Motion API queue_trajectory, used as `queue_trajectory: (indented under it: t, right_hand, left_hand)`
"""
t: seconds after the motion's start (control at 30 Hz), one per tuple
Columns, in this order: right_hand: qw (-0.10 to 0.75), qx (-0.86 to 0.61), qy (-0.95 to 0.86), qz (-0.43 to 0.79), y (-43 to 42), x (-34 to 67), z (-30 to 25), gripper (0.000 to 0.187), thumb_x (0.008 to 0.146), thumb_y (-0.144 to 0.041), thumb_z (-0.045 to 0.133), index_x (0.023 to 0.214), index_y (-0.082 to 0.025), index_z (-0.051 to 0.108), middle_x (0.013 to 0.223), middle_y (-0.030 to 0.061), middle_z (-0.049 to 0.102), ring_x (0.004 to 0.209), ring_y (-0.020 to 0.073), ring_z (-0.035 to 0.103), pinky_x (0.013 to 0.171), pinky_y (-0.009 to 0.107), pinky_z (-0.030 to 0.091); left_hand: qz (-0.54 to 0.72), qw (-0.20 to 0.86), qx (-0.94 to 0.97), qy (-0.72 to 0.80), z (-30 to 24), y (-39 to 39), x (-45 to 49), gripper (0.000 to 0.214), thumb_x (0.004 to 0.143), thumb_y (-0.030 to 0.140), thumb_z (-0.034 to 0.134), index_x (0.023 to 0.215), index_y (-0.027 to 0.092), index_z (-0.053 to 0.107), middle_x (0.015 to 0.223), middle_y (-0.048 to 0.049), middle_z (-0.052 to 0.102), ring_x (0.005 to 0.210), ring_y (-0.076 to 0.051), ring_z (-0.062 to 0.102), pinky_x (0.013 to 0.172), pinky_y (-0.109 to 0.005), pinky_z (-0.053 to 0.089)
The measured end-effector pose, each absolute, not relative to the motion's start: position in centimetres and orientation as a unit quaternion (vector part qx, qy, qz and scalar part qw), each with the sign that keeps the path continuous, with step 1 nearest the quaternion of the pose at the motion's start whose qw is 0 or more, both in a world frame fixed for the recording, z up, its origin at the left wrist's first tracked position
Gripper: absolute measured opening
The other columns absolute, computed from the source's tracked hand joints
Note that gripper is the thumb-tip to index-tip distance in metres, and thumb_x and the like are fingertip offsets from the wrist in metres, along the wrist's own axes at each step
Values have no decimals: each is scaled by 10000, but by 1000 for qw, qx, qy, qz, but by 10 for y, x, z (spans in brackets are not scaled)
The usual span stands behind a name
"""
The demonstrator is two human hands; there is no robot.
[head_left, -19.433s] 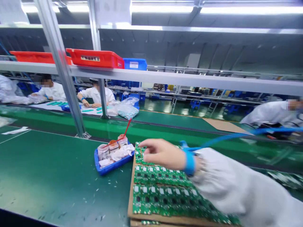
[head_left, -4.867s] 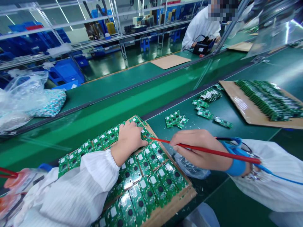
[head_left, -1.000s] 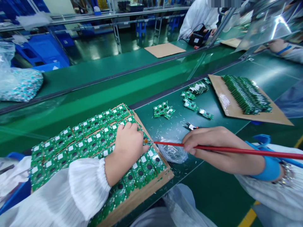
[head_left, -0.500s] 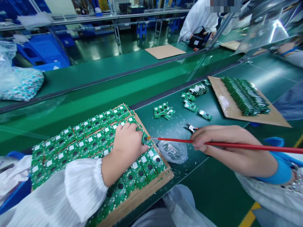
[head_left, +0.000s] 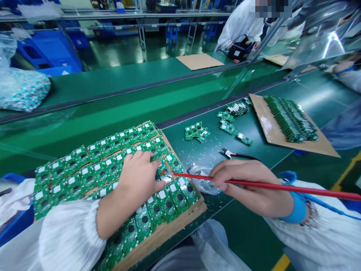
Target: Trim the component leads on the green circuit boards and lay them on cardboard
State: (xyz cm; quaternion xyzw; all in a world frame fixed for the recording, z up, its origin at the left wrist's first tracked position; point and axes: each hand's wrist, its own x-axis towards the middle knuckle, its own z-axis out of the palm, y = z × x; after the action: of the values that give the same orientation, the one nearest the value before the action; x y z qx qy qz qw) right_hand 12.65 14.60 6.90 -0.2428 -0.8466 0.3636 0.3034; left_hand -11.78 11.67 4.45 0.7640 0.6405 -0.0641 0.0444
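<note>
My right hand (head_left: 245, 184) is closed around a thin red paintbrush (head_left: 282, 187), held level, its tip pointing left. The brush tip reaches the green circuit boards (head_left: 109, 165) laid in rows on a cardboard sheet (head_left: 180, 224). Over these boards rests my left hand (head_left: 141, 177), fingers apart and bent, thumb and forefinger on either side of the brush tip. The fingers hide the boards beneath. Just beyond my right hand lies a pair of dark-handled cutters (head_left: 234, 154). Partly behind the brush is a clear plastic bag (head_left: 207, 186).
Loose circuit boards (head_left: 228, 127) and small clipped bits lie on the green table. A second cardboard sheet (head_left: 318, 146) holds tightly lined-up boards at right. A bag of small blue-white parts (head_left: 26, 88) sits at far left. A co-worker (head_left: 237, 26) in white stands across the line.
My left hand has shifted left across the boards, its fingers more spread. My right hand has moved left and slightly down with the paintbrush, baring more of the cutters.
</note>
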Motion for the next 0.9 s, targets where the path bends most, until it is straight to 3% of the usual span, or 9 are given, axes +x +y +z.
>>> queue_trajectory:
  t: [0.53, 0.9]
  right_hand:
    - [250, -229, -870, 358, 144, 130, 72, 156, 814, -70, 501, 801, -166, 623, 738, 39, 659, 683, 110, 636, 615, 186, 501]
    - [292, -251, -846, 368, 139, 132, 75, 154, 811, -83, 509, 775, -175, 627, 729, 45, 662, 668, 120, 631, 599, 201, 508]
  left_hand:
    - [-61, 43, 767, 637, 42, 118, -117, 384, 689, 431, 679, 1005, 217, 715, 1178, -126, 615, 1044, -347, 529, 827, -464, 392]
    - [-62, 43, 763, 642, 45, 110, -124, 440, 682, 426, 664, 1082, 243, 689, 1209, -122, 607, 1071, -350, 518, 835, -467, 390]
